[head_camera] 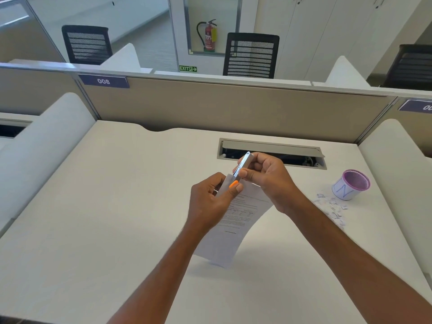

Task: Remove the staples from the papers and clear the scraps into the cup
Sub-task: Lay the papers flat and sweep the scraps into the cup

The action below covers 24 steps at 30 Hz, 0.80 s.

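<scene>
Staple removal looks to be the step in hand. At the centre of the frame the left hand pinches the upper corner of the papers between thumb and curled fingers. The sheets hang down from it in a curve, their lower edge touching the desk or just above it; I cannot tell which. The right hand is wrapped round a slim metal staple remover, with its orange tip set against that same held corner, right beside the left thumb. The staple itself is hidden under tip and fingers.

To do this well, I judge the left pinch should sit close to the staple, so the corner is taut and the paper does not buckle. The tip ought to slide flat under the staple's crown and then lever up gently, since a sharp pull could tear the corner. The left thumb is very near the tip and a slip could nick it, so working the tool away from the thumb would be safer. A freed staple is small and could drop unseen, so it is best caught over the desk.

At the right of the frame the purple-rimmed cup stands upright. White paper scraps lie scattered on the desk just beside it, below and left of it, not yet inside.
</scene>
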Each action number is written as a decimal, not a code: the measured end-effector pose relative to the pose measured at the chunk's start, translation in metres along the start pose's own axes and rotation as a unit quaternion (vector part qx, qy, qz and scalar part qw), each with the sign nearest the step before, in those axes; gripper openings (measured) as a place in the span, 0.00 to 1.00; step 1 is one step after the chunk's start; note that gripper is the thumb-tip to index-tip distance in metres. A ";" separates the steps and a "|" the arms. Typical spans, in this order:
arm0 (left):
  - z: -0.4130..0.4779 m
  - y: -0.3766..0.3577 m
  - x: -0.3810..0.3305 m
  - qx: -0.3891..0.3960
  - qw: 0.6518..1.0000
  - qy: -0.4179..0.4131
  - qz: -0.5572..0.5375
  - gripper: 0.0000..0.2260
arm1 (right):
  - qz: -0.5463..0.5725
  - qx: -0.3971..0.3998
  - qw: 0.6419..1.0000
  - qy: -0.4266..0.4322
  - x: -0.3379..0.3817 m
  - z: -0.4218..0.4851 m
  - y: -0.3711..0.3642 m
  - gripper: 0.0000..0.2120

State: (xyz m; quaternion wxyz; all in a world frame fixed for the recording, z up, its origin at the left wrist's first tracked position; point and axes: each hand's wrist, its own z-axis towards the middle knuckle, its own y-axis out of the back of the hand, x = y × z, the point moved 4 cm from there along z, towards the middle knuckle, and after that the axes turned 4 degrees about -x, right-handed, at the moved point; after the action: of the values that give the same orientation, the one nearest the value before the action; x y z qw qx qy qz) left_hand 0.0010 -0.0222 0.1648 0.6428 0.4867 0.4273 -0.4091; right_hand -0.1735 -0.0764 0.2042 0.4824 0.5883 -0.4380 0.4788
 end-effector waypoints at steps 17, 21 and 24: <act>-0.003 0.008 0.022 -0.022 0.994 0.105 -0.032 0.07 | 0.163 0.030 0.986 -0.011 -0.005 0.016 0.014 0.17; -0.006 0.013 0.022 -0.039 0.994 0.092 -0.051 0.05 | 0.214 -0.009 0.977 -0.012 -0.011 0.032 0.033 0.17; -0.009 0.016 0.020 -0.041 0.993 0.088 -0.067 0.06 | 0.144 -0.038 0.989 0.006 -0.026 0.048 0.049 0.16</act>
State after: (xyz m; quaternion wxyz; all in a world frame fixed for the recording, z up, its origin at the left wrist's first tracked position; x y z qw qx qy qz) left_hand 0.0211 -0.0129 0.1491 0.5933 0.4644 0.5303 -0.3887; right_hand -0.2190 -0.1303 0.1822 0.4329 0.4975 -0.5330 0.5301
